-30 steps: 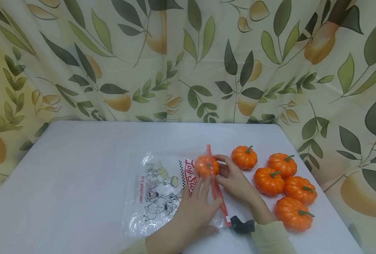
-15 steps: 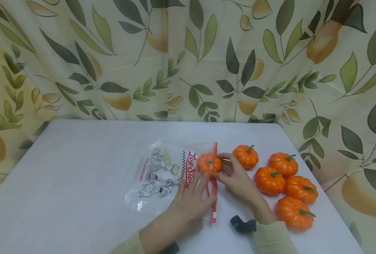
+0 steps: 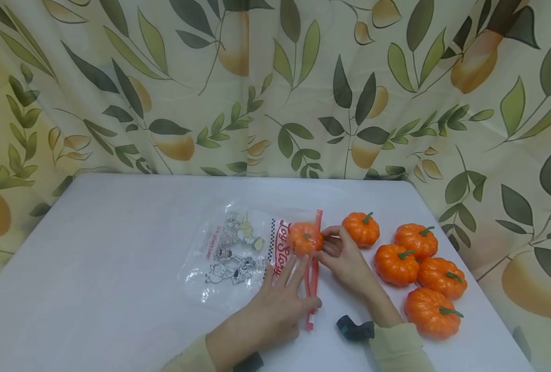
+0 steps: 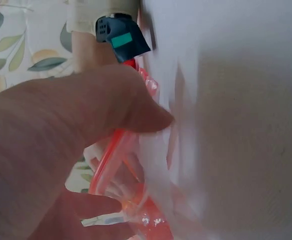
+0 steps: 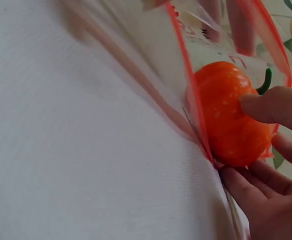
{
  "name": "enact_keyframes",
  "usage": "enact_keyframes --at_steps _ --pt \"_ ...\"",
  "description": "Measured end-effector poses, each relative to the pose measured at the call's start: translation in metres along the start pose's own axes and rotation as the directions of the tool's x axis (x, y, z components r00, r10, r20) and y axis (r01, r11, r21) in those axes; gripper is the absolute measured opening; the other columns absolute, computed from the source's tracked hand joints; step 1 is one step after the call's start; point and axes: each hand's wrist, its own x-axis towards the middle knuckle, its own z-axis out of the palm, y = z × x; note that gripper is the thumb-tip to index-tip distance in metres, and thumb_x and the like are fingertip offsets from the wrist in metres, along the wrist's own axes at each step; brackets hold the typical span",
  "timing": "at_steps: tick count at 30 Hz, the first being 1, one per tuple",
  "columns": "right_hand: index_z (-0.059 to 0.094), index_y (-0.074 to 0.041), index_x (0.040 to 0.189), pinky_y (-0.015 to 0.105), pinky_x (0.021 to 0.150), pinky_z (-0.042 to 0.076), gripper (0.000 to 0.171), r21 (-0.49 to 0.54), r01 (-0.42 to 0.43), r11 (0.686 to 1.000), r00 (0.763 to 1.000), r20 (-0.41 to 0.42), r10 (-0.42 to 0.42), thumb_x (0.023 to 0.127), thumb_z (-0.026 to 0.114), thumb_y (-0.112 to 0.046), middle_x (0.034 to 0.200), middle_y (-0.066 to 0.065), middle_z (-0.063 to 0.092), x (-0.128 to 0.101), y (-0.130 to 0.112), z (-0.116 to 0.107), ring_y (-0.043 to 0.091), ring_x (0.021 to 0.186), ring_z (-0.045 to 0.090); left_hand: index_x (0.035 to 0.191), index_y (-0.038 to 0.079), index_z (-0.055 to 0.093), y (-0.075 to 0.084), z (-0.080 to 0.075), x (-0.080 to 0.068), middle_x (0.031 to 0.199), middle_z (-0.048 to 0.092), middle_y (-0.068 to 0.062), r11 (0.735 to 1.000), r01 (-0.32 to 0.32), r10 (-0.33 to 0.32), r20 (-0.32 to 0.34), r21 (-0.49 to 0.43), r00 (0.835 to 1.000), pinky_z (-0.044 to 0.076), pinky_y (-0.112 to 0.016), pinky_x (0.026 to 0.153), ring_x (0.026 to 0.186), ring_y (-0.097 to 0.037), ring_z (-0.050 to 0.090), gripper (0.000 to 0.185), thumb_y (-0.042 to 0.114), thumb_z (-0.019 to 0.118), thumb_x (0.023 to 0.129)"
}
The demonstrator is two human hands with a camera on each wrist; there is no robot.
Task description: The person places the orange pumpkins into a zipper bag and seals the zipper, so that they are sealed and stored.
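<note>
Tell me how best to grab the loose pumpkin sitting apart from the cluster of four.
Probably by the round sides of the pumpkin, coming from above: the body bulges widest there, nothing covers its top, and the thin stem offers less to hold.

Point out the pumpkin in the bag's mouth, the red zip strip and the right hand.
Pumpkin (image 5: 230, 119): right wrist view, on its orange side.
Red zip strip (image 3: 315, 277): head view, on its middle.
Right hand (image 3: 349, 262): head view, on its back.
</note>
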Motion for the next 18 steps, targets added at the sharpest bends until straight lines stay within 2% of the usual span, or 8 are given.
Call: enact_keyframes --at_steps 6,10,14,18 --pt "0.042 -0.009 0.124 0.041 0.101 0.05 0.044 -0.039 -0.002 0.999 0.999 -0.038 0.0 0.092 0.07 -0.018 0.14 0.013 0.05 0.001 -0.0007 0.0041 0.035 0.135 0.052 0.121 0.04 0.057 0.0012 0.0027 0.0021 0.167 0.013 -0.012 0.998 0.008 -0.003 -0.082 0.063 0.997 0.031 -0.066 0.113 0.153 -0.038 0.013 0.043 0.036 0.077 0.083" --pt "0.045 -0.012 0.121 0.044 0.101 0.05 0.038 -0.075 0.003 0.997 0.999 -0.032 -0.005 0.094 0.069 -0.021 0.138 0.01 0.051 0.0007 -0.0019 0.003 0.034 0.136 0.051 0.115 0.037 0.055 0.0019 0.0041 0.0041 0.165 0.021 -0.012 0.994 0.018 -0.003 -0.136 0.104 0.991 0.036 -0.063 0.111 0.152 -0.037 0.021 0.04 0.045 0.077 0.082" --pt "0.049 -0.017 0.124 0.043 0.102 0.05 0.038 -0.081 -0.002 0.997 1.0 0.005 0.003 0.094 0.068 -0.029 0.14 0.007 0.052 -0.0006 -0.0023 -0.0025 0.032 0.137 0.05 0.112 0.034 0.051 0.0012 0.0048 0.0056 0.164 0.024 -0.012 0.995 0.017 -0.001 -0.159 0.102 0.987 0.038 -0.062 0.111 0.151 -0.036 0.023 0.044 0.046 0.079 0.08" --pt "0.048 -0.017 0.137 0.041 0.103 0.049 0.048 -0.076 0.048 0.996 0.997 0.063 -0.043 0.095 0.067 -0.029 0.145 0.009 0.048 -0.0015 -0.0024 -0.0051 0.032 0.138 0.049 0.113 0.033 0.051 0.0006 0.0037 0.006 0.164 0.024 -0.012 0.995 0.015 0.0 -0.154 0.096 0.988 0.037 -0.061 0.112 0.151 -0.036 0.023 0.046 0.047 0.079 0.08"
